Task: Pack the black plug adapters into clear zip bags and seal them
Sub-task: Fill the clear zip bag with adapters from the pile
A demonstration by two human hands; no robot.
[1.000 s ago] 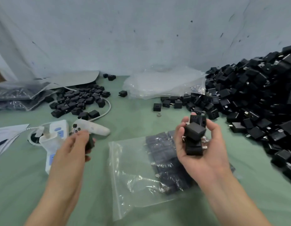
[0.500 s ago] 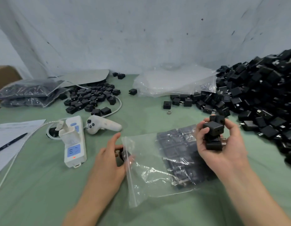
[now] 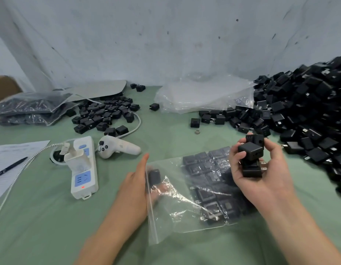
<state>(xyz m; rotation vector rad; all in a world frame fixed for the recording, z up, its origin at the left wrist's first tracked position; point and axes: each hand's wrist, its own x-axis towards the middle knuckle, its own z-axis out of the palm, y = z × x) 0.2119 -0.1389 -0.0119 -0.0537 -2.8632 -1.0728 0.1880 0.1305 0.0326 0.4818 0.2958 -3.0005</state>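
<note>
We see the pale green cloth of the worktop (image 3: 41, 226) running back to a creased, smudged grey-white sheet (image 3: 166, 35) that hangs as a wall. A great heap of black plug adapters (image 3: 299, 111), boxy and matte with metal prongs, fills the far right, and a smaller scatter (image 3: 104, 115) lies at the back left.

In front of us the clear zip bag (image 3: 185, 213) lies flat and crinkled, its mouth facing left. It is partly filled with adapters in rows at its right end.

Our left grip (image 3: 135, 188) is at the mouth, grasping a single adapter (image 3: 154, 175) just inside the plastic. Our right grip (image 3: 261, 178) is raised over the bag's right end, clenched round a handful of adapters (image 3: 249, 150).

A stack of empty clear bags (image 3: 204, 94) sits behind, and filled bags (image 3: 28, 109) lie at the far left.

Left of the bag rest a white power strip (image 3: 83, 169) and a white handheld controller (image 3: 118, 148). A sheet of paper (image 3: 12, 155) with a pen (image 3: 10, 167) lies at the left edge.
</note>
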